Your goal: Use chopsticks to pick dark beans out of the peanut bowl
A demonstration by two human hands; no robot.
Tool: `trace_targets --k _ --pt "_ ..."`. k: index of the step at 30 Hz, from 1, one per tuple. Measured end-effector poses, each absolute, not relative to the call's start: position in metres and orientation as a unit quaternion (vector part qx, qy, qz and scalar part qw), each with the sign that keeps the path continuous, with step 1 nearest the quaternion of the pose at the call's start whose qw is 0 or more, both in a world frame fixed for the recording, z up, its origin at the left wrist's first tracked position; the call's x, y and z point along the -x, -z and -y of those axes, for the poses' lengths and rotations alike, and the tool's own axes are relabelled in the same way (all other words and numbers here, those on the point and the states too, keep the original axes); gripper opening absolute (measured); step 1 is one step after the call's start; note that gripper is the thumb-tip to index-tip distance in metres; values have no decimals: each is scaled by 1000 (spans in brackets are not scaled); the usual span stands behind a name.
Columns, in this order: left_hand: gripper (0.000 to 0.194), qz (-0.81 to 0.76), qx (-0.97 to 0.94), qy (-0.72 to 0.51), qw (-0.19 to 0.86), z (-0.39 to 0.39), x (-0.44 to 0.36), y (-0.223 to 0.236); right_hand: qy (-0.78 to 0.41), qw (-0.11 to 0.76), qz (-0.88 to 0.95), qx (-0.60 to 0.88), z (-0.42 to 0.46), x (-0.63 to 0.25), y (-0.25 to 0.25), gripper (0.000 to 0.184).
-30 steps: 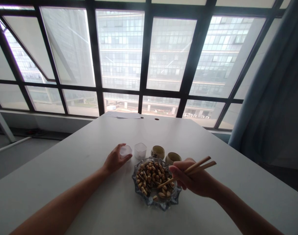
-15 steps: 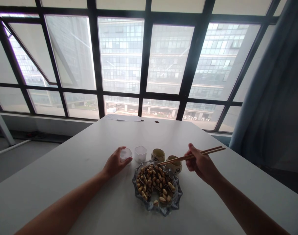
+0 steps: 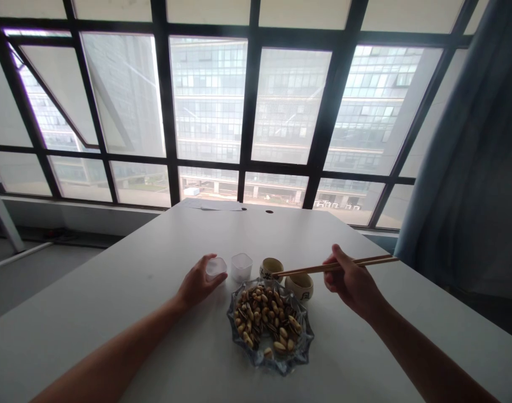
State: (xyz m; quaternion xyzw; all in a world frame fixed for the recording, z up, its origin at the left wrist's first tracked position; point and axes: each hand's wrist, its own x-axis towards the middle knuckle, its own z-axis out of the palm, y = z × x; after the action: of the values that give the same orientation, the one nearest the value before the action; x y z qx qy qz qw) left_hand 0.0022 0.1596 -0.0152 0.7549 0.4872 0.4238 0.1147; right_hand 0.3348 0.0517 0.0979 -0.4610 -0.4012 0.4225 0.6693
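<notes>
My left hand [image 3: 199, 281] is curled around a small clear plastic cup [image 3: 216, 267] on the table, thumb and fingers at its sides. A second clear plastic cup [image 3: 241, 268] stands just right of it. My right hand [image 3: 352, 278] grips a pair of wooden chopsticks [image 3: 310, 270] pointing left. Their tips are above the back rim of the glass bowl [image 3: 283, 366], in front of a ceramic cup [image 3: 272, 264]; whether they pinch anything is too small to tell. Peanuts, pistachios and sunflower seeds [image 3: 264, 313] lie mixed in the bowl. Another ceramic cup [image 3: 299, 286] with dark lettering is beneath the chopsticks.
The white table [image 3: 155, 336] reaches forward to large windows. Sheets of paper [image 3: 214, 205] lie at its far edge, near two dark round holes. A blue-grey curtain [image 3: 461, 168] hangs at the right. A white metal frame [image 3: 6, 218] stands at the far left.
My right hand has shifted slightly right with the chopsticks, and their tips have risen a little from the nuts. My left hand stays at the plastic cup.
</notes>
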Motion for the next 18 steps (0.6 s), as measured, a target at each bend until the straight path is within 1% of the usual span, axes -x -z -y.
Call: trace_targets --k 4,7,9,11,14,16,18 --pt "58 -484 -754 -429 113 -161 -2 17 -322 649 518 454 -39 -332 -103 58" --pt "57 -480 -754 -434 115 -162 -1 19 -209 606 643 420 -22 -328 -110 51" --pt "57 -478 -753 -436 115 -163 -1 20 -113 554 737 369 -9 -323 -116 46" --pt "57 -477 -753 -438 117 -163 -1 20 11 484 818 310 3 -316 -123 43" --pt "57 -475 -752 -442 118 -163 -1 19 184 374 877 237 20 -301 -131 42" --pt "56 -476 -750 -444 118 -162 -2 18 249 328 887 210 31 -291 -133 42" --pt "55 -479 -749 -443 118 -161 -2 17 281 316 887 187 40 -282 -133 40"
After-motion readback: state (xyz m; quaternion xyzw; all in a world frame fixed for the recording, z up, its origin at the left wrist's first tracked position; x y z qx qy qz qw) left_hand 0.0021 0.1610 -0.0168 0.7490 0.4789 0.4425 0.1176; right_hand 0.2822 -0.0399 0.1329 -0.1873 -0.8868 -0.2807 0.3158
